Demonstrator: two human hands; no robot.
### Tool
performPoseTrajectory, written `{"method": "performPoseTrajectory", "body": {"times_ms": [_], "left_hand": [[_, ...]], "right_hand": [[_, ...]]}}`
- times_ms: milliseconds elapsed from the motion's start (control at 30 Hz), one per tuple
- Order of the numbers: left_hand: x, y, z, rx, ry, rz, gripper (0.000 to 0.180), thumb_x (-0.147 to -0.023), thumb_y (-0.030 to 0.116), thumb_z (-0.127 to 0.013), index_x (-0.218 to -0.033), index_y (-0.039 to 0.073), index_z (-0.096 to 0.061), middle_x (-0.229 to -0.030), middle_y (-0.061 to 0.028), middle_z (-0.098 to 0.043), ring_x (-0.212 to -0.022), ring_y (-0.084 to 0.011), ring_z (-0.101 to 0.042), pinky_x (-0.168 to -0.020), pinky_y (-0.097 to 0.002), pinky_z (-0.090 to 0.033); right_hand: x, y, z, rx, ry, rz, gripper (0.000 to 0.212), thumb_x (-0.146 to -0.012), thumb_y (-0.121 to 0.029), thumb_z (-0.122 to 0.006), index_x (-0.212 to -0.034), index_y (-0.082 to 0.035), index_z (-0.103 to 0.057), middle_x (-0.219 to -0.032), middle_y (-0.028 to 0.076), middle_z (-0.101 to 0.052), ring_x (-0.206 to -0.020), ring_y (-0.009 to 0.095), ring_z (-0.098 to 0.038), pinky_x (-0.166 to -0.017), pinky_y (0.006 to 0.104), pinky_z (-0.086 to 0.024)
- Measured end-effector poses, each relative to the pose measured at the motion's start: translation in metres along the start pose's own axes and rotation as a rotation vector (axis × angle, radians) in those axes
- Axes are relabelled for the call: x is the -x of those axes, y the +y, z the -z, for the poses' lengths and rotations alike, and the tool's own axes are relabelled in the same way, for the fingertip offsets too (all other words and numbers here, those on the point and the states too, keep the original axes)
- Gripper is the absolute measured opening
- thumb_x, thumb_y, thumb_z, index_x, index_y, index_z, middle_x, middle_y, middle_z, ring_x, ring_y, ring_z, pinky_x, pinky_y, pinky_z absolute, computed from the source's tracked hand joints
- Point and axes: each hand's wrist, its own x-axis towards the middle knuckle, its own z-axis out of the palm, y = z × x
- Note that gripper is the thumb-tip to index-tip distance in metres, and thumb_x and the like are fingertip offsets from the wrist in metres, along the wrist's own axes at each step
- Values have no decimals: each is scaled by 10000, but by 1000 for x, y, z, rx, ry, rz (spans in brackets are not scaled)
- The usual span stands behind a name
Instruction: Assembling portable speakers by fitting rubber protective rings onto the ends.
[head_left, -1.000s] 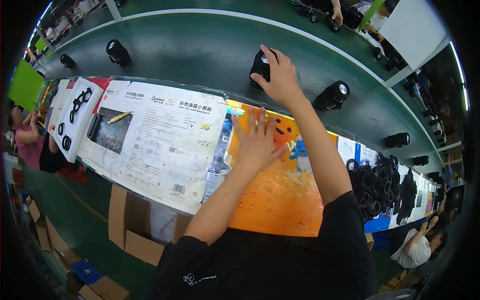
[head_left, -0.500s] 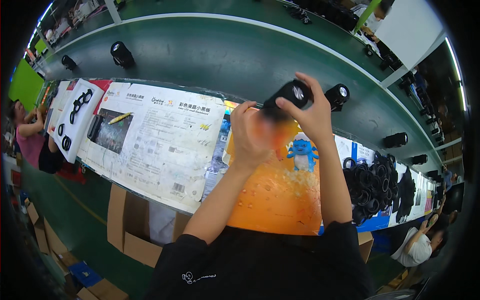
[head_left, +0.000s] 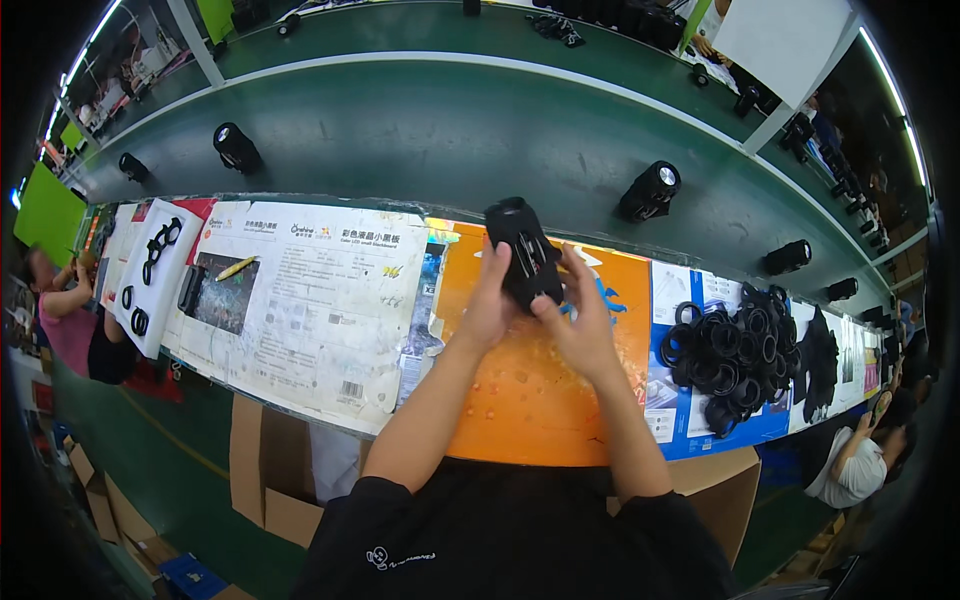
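Between my two hands is a black cylindrical speaker (head_left: 524, 250), tilted above the orange board on the bench. Its side faces up, showing a long recessed opening with small parts inside that I cannot make out. My left hand (head_left: 488, 302) is closed along its left side. The fingers of my right hand (head_left: 582, 325) grip its right side and lower end, the thumb resting near the bottom. A blue cartoon figure on the orange board (head_left: 540, 400) is partly hidden behind my right hand.
Right of me lies a heap of black rings (head_left: 735, 350) beside flat black pieces (head_left: 818, 365). Similar speakers (head_left: 652, 190) stand on the green conveyor belt (head_left: 420, 130) beyond the bench. At left are a white foam tray (head_left: 165, 270) with black parts and a yellow pen (head_left: 236, 268); co-workers sit at both sides.
The speaker has turned from showing its round silver-centred end to showing its opened side, and has moved left and nearer. My right hand has come down and left with it.
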Motion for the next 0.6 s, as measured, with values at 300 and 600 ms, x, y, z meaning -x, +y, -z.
{"method": "performPoseTrajectory", "body": {"times_ms": [300, 600], "left_hand": [[-5, 29, 8, -116, -51, -120, 709, -967, 209, -890, -1530, 71, -482, -1367, -173, -716, -1267, -287, -720, -1087, -430, -613], [-2, 21, 4, -212, -15, -241, 686, -846, 115, -971, -1403, 29, -580, -1239, -152, -763, -1144, -279, -770, -1036, -421, -638]], "right_hand": [[19, 27, -17, -86, 36, 42, 921, -938, -184, -928, -1677, 36, -424, -1621, 228, -561, -1463, 315, -598, -1202, 420, -505], [28, 36, -22, -263, -38, -59, 966, -900, -87, -951, -1684, 61, -407, -1613, 214, -560, -1414, 245, -630, -1196, 383, -522]]}}
